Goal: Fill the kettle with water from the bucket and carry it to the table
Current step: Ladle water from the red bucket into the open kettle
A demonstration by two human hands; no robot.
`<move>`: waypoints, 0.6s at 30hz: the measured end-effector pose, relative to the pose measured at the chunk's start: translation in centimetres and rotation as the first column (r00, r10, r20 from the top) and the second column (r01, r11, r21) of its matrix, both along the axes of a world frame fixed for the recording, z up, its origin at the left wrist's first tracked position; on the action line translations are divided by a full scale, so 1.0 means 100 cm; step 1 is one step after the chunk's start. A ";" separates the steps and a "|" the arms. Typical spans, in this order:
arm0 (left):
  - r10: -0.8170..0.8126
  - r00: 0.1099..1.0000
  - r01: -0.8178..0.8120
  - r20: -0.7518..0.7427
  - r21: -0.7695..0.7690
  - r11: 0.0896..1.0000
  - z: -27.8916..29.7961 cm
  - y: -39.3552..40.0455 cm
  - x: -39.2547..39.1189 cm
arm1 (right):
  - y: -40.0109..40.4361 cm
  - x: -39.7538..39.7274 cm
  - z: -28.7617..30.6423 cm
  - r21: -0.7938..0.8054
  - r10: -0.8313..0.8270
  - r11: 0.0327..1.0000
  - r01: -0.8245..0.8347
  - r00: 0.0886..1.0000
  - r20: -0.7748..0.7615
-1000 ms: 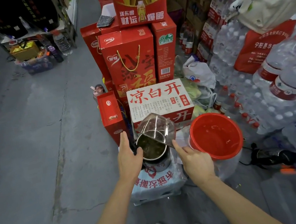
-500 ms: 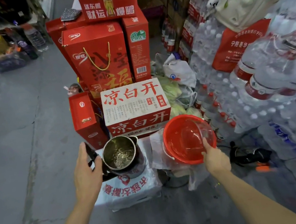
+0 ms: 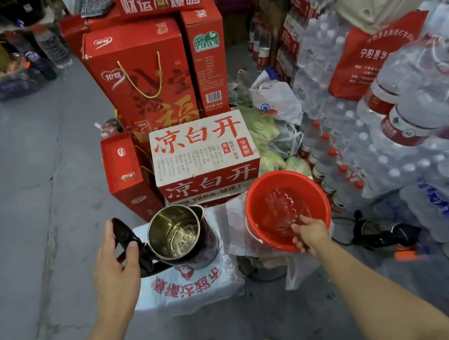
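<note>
A steel kettle (image 3: 180, 232) stands with its lid flipped back on a white printed sack (image 3: 187, 288); a little water shines in its bottom. My left hand (image 3: 113, 267) grips its black handle from the left. To the right sits a red bucket (image 3: 317, 200) with water in it. My right hand (image 3: 310, 234) reaches over the bucket's near rim, holding a clear plastic bowl (image 3: 285, 210) dipped into the water.
A white-and-red carton (image 3: 203, 149) and tall red gift boxes (image 3: 142, 78) stand just behind the kettle. Stacked packs of bottled water (image 3: 414, 145) wall off the right. A black appliance with a cord (image 3: 382, 231) lies on the floor beside the bucket. Grey concrete floor (image 3: 21, 196) stretches to the left.
My right hand carried the clear bowl from above the kettle across to the bucket and lowered it into the water. My left hand stayed on the kettle handle.
</note>
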State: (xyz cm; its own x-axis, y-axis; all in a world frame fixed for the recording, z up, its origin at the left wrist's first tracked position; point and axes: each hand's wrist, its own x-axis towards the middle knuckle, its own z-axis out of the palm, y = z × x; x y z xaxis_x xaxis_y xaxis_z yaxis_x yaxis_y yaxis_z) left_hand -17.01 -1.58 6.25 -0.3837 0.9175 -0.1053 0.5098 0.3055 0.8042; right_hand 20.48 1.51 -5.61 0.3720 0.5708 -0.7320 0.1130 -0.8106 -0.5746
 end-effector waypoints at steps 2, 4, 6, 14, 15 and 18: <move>-0.004 0.999 0.004 -0.035 -0.009 1.000 0.000 0.000 -0.001 | -0.017 0.004 0.005 0.054 -0.137 0.988 0.146 0.980 -0.142; -0.009 0.998 0.007 -0.068 -0.025 1.000 -0.001 -0.001 -0.002 | -0.036 0.006 0.008 0.093 -0.216 0.966 0.241 0.951 -0.223; -0.016 0.997 0.014 -0.074 -0.030 0.999 0.000 -0.002 -0.002 | -0.053 0.005 0.013 0.131 -0.250 0.948 0.291 0.931 -0.267; -0.042 0.992 0.037 -0.123 -0.041 0.998 0.011 -0.002 0.005 | -0.086 -0.001 0.051 0.277 -0.199 0.910 0.309 0.910 -0.364; -0.052 0.992 0.050 -0.118 -0.026 0.998 0.012 -0.003 0.006 | -0.087 -0.003 0.057 0.294 -0.171 0.911 0.289 0.914 -0.367; -0.084 0.991 0.084 -0.104 -0.002 0.996 0.016 -0.004 0.006 | -0.088 -0.013 0.077 0.342 -0.081 0.908 0.242 0.902 -0.424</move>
